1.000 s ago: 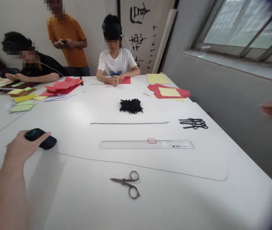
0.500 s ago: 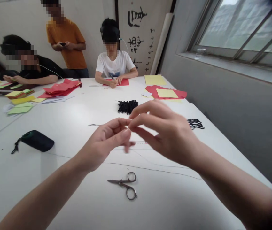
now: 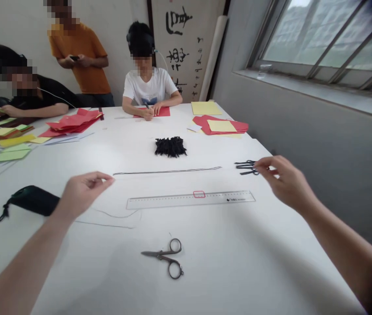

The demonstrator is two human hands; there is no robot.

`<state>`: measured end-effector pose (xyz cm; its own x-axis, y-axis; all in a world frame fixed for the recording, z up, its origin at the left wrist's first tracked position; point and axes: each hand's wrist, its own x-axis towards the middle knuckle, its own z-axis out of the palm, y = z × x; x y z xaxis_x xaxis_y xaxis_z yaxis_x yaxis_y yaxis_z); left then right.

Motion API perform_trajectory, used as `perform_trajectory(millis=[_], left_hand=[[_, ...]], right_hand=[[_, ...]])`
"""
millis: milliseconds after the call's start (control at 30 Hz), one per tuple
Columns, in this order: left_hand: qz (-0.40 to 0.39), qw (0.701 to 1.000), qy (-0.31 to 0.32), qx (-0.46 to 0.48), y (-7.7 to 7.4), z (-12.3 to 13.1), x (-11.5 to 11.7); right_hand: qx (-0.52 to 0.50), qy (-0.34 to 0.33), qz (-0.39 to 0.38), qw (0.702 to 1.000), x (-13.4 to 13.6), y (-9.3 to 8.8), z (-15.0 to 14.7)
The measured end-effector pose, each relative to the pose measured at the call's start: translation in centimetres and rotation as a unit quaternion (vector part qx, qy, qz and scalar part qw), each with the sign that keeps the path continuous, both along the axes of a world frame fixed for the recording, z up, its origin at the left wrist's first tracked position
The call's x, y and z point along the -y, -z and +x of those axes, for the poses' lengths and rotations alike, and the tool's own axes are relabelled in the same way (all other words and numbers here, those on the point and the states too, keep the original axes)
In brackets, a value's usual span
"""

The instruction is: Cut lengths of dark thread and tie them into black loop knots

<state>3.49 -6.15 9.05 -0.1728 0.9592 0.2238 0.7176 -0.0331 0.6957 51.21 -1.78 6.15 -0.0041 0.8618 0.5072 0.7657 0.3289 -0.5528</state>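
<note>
Found left hand (image 3: 81,192) raised over the left half of the table (image 3: 238,271), thumb and forefinger pinched tight; could not confirm anything held in the pinch. Marked thin thread (image 3: 116,215) just below that hand, lying slack in a loop on the table, near the left end of the ruler (image 3: 190,200) and trailing back toward black pouch (image 3: 33,200) by the left edge.

Found right hand (image 3: 286,181) out by the right edge, thumb and forefinger drawn narrow, tips right at black loops (image 3: 245,166); could not tell touch from hover, nor any hold.

Logged long dark cord (image 3: 168,171) laid straight across mid-table, between both hands and just beyond the ruler. Logged scissors (image 3: 166,258) closed, flat, toward the near edge, well apart from both hands. Logged black bundle (image 3: 170,147) beyond the cord, centre of the table.

Noted red paper (image 3: 71,122) and green and yellow sheets (image 3: 8,153) toward the far left corner, yellow sheet (image 3: 205,108) and more red toward the far right corner. Counted two people seated and one standing at the far edge.
</note>
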Motion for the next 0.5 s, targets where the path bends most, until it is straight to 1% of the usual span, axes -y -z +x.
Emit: perform_trajectory(millis=[100,133,200,300,400,500], left_hand=[[-0.061,0.997,0.039,-0.034,3.9,1.3,0.1],[-0.075,0.995,0.046,-0.042,4.9,1.7,0.1],[-0.101,0.992,0.05,-0.055,6.1,2.1,0.1],[-0.128,0.989,0.05,-0.062,6.7,2.1,0.0],[-0.134,0.988,0.045,-0.059,6.8,1.8,0.0],[-0.142,0.987,0.042,-0.062,7.2,1.6,-0.2]], right_hand=[[0.057,-0.06,-0.07,0.994,-0.1,3.4,1.7],[0.069,-0.069,-0.086,0.991,-0.1,4.3,2.2],[0.082,-0.078,-0.111,0.987,0.0,5.6,3.0],[0.104,-0.097,-0.167,0.976,0.1,6.4,3.7],[0.124,-0.115,-0.212,0.963,0.2,6.3,4.0],[0.124,-0.15,-0.228,0.954,0.0,5.9,4.0]])
